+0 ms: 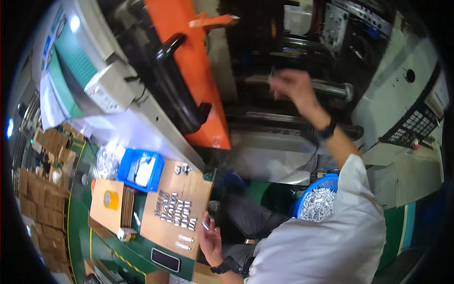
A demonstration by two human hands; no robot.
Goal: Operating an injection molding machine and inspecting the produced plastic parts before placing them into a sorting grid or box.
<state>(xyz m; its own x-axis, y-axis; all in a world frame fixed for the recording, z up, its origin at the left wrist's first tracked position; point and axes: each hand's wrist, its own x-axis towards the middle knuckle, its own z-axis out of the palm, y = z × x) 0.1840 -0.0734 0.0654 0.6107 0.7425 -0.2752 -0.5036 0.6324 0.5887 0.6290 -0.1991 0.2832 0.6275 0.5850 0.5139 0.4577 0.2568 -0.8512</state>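
My left hand (211,242) is beside the edge of a cardboard sheet (156,226), its fingers closed around a small shiny metal cylinder (205,226). On the sheet stand several rows of similar silver metal pieces (176,208). Two longer, paler pieces (184,238) lie apart from the rows, close to that hand. My right hand (294,87) reaches into the dark opening of a machine (265,109), above its horizontal metal bars. Motion blurs it; the fingers look pinched, with a thin, small thing at their tips that I cannot make out.
An orange machine door (198,80) with a black handle (179,85) rises left of the opening. A keypad panel (416,125) is at right. Below are a blue bin of small silver pieces (319,203), a blue tray (124,165), yellow tape roll (111,199) and phone (165,260).
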